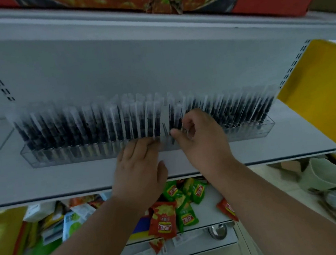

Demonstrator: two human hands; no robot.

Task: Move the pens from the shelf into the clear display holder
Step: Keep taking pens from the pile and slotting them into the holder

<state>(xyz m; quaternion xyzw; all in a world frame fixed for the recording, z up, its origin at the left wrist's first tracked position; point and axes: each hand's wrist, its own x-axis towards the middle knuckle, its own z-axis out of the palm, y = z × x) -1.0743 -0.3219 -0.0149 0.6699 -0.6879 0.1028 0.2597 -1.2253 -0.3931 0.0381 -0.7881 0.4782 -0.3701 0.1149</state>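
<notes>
From the head view I see a long clear plastic display holder point(46, 158) sitting on the white metal shelf point(63, 178), packed along nearly its whole length with upright dark pens in clear sleeves point(82, 127). My left hand point(140, 164) lies palm down with straight fingers pressed against the pens just left of a narrow gap near the middle of the row. My right hand point(200, 136) sits just right of that gap, fingers curled, apparently pinching a pen there, though blur hides the exact grip. On the lower shelf lie red and green snack packets point(163, 219). A yellow panel point(323, 87) stands at the right.
</notes>
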